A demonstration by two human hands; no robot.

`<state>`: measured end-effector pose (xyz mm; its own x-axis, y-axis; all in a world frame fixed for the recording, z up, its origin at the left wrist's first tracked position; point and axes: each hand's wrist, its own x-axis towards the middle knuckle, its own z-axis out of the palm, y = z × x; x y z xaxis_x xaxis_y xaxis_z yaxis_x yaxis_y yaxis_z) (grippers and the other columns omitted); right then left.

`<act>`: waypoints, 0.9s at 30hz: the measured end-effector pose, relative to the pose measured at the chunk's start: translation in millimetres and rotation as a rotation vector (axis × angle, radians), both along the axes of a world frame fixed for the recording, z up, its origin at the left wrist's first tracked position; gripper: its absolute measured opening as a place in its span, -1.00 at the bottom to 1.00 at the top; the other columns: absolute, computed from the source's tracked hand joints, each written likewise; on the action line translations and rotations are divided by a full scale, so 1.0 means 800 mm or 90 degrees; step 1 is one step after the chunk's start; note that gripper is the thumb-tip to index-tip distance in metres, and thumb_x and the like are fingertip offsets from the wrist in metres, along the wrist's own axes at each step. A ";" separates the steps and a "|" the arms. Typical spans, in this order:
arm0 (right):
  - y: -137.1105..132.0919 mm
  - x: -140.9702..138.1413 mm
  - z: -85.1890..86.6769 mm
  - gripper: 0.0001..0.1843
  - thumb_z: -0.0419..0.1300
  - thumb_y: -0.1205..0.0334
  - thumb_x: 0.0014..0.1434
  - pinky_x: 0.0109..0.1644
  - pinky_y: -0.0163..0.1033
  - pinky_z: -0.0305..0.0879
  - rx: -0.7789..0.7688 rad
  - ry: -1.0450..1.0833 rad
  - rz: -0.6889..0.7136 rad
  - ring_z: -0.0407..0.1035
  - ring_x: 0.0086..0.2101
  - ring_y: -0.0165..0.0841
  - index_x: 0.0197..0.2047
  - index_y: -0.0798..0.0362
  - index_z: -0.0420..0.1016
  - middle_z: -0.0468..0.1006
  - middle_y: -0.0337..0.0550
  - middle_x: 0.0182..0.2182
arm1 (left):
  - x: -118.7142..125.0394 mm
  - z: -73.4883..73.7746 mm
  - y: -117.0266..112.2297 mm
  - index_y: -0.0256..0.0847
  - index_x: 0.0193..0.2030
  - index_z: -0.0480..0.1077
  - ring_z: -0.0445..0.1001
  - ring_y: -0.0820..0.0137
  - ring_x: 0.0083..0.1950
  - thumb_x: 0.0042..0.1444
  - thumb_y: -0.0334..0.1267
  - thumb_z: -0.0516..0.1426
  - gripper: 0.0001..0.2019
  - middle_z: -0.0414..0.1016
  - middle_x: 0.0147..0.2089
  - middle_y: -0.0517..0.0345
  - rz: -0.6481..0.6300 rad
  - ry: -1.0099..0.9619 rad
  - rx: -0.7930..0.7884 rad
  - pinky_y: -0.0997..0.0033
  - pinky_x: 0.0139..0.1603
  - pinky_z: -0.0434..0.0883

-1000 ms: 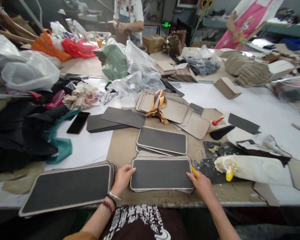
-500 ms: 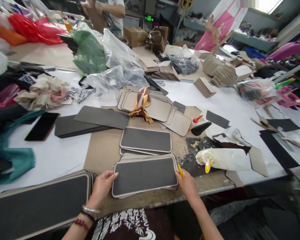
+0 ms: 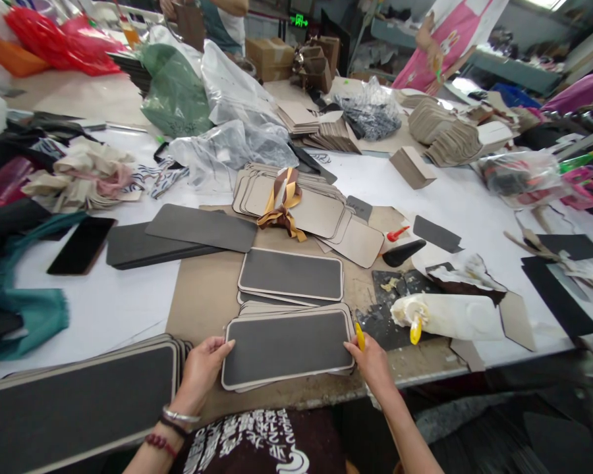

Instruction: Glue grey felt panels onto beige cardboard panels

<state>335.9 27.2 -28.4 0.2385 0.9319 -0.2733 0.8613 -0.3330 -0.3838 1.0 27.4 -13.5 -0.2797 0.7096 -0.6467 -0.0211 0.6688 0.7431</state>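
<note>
A dark grey rectangular panel (image 3: 287, 347) with rounded corners and a beige rim lies on a stack of similar boards in front of me. My left hand (image 3: 202, 365) pinches its left end, thumb on top. At the right end, my right hand (image 3: 371, 365) has its thumb on the panel's edge. A thin yellow tool (image 3: 360, 336) sticks up from the same hand; its kind is unclear. Just behind lies another rimmed panel (image 3: 290, 275). A larger stack of rimmed panels (image 3: 79, 401) sits to the left of my left hand.
A white glue-smeared container (image 3: 467, 317) with a yellow piece lies on its side at right. Beige boards (image 3: 321, 216) under a brown-and-yellow ribbon (image 3: 282, 207) lie farther back. Plain dark sheets (image 3: 202, 227) and a phone (image 3: 82, 245) are at left. Two people stand across the table.
My right thumb has shifted slightly left onto the panel's right edge. The camera view has moved a little; the panel and my left hand stay nearly in place.
</note>
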 end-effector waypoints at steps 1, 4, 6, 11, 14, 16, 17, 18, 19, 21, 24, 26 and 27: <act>0.001 0.000 0.000 -0.86 0.11 0.16 -0.03 -0.30 -0.26 0.23 -0.005 0.001 -0.002 0.39 -0.43 -0.26 -0.54 -0.01 0.24 0.45 -0.19 -0.54 | 0.001 0.001 0.000 -0.28 -0.56 0.40 0.33 0.40 -0.52 -0.52 0.15 0.28 -0.49 0.42 -0.59 0.20 0.002 -0.002 0.002 0.46 -0.53 0.26; 0.002 0.001 0.000 -0.85 0.11 0.17 -0.02 -0.28 -0.26 0.22 -0.017 0.006 -0.007 0.40 -0.41 -0.25 -0.54 -0.01 0.23 0.45 -0.18 -0.53 | 0.002 0.004 0.000 -0.27 -0.57 0.39 0.35 0.39 -0.52 -0.50 0.13 0.28 -0.52 0.43 -0.59 0.20 0.003 -0.007 0.008 0.46 -0.53 0.28; 0.003 0.002 0.001 -0.86 0.11 0.17 -0.02 -0.27 -0.27 0.22 -0.026 0.012 -0.012 0.40 -0.39 -0.26 -0.53 -0.01 0.25 0.45 -0.19 -0.52 | 0.003 0.006 -0.001 -0.27 -0.57 0.39 0.36 0.39 -0.52 -0.49 0.12 0.28 -0.53 0.43 -0.58 0.19 0.002 -0.005 0.010 0.47 -0.53 0.28; 0.001 0.000 0.004 -0.89 0.08 0.17 0.02 -0.37 -0.30 0.23 -0.066 0.023 -0.055 0.39 -0.49 -0.31 -0.40 0.03 0.31 0.46 -0.19 -0.54 | 0.004 0.007 -0.002 -0.27 -0.56 0.39 0.34 0.42 -0.53 -0.47 0.08 0.27 -0.56 0.43 -0.59 0.20 0.006 -0.015 0.009 0.49 -0.54 0.27; 0.001 -0.003 0.006 -0.88 0.09 0.17 0.01 -0.41 -0.31 0.22 -0.083 0.027 -0.081 0.39 -0.52 -0.31 -0.41 0.04 0.30 0.45 -0.18 -0.57 | 0.002 0.006 -0.003 -0.28 -0.55 0.40 0.34 0.42 -0.54 -0.43 0.08 0.26 -0.58 0.43 -0.59 0.19 -0.009 -0.033 0.011 0.48 -0.54 0.27; 0.003 -0.004 0.008 -0.86 0.10 0.14 -0.02 -0.41 -0.31 0.22 -0.083 0.028 -0.096 0.39 -0.50 -0.30 -0.45 0.03 0.29 0.46 -0.17 -0.58 | 0.000 0.004 -0.003 -0.28 -0.53 0.40 0.34 0.42 -0.53 -0.40 0.06 0.25 -0.59 0.44 -0.57 0.18 -0.022 -0.041 0.012 0.49 -0.55 0.26; 0.005 -0.005 0.009 -0.85 0.11 0.12 -0.05 -0.41 -0.31 0.21 -0.081 0.031 -0.101 0.40 -0.49 -0.29 -0.48 0.02 0.28 0.46 -0.18 -0.58 | -0.001 0.003 -0.004 -0.28 -0.53 0.40 0.34 0.42 -0.53 -0.40 0.05 0.24 -0.60 0.44 -0.57 0.18 -0.025 -0.042 0.012 0.49 -0.55 0.25; 0.007 -0.004 0.011 -0.84 0.11 0.10 -0.07 -0.41 -0.31 0.21 -0.080 0.034 -0.102 0.39 -0.48 -0.28 -0.51 0.01 0.28 0.46 -0.18 -0.59 | -0.002 0.002 -0.004 -0.28 -0.53 0.39 0.33 0.43 -0.53 -0.39 0.04 0.24 -0.60 0.43 -0.57 0.19 -0.025 -0.042 0.013 0.49 -0.56 0.23; 0.008 -0.004 0.013 -0.82 0.11 0.08 -0.09 -0.41 -0.30 0.21 -0.078 0.039 -0.098 0.39 -0.48 -0.28 -0.53 0.00 0.27 0.46 -0.18 -0.60 | -0.003 0.001 -0.004 -0.28 -0.53 0.38 0.32 0.44 -0.54 -0.39 0.03 0.23 -0.61 0.42 -0.57 0.20 -0.022 -0.041 0.016 0.50 -0.56 0.22; 0.011 -0.002 0.018 -0.77 0.09 0.01 -0.15 -0.42 -0.29 0.20 -0.076 0.071 -0.078 0.37 -0.50 -0.28 -0.59 0.00 0.27 0.44 -0.20 -0.63 | -0.002 0.000 -0.004 -0.26 -0.54 0.36 0.30 0.46 -0.56 -0.37 0.01 0.22 -0.64 0.39 -0.59 0.23 -0.009 -0.044 0.030 0.50 -0.56 0.21; 0.012 0.000 0.028 -0.65 0.07 -0.12 -0.24 -0.45 -0.29 0.20 -0.071 0.175 -0.066 0.30 -0.55 -0.31 -0.65 0.01 0.25 0.38 -0.24 -0.68 | 0.001 -0.001 -0.005 -0.25 -0.57 0.33 0.30 0.46 -0.54 -0.37 -0.03 0.21 -0.69 0.37 -0.59 0.24 0.019 -0.053 0.065 0.49 -0.52 0.23; 0.010 0.001 0.036 -0.60 0.09 -0.18 -0.29 -0.46 -0.29 0.21 -0.065 0.222 -0.077 0.27 -0.57 -0.32 -0.66 0.02 0.27 0.35 -0.25 -0.70 | 0.002 0.001 -0.005 -0.25 -0.59 0.33 0.32 0.43 -0.51 -0.37 -0.06 0.21 -0.71 0.38 -0.58 0.22 0.040 -0.051 0.085 0.47 -0.48 0.26; 0.008 0.002 0.040 -0.59 0.10 -0.19 -0.30 -0.46 -0.29 0.21 -0.057 0.223 -0.084 0.27 -0.57 -0.32 -0.66 0.02 0.29 0.35 -0.26 -0.70 | 0.001 0.004 -0.005 -0.25 -0.59 0.34 0.33 0.42 -0.49 -0.37 -0.08 0.21 -0.72 0.39 -0.57 0.20 0.053 -0.047 0.095 0.46 -0.46 0.27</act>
<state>337.6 33.6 3.3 0.2321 0.8685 -0.4380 0.6304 -0.4772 -0.6123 2.0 23.5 -10.6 -0.2963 0.7755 -0.5575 -0.1301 0.5455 0.8279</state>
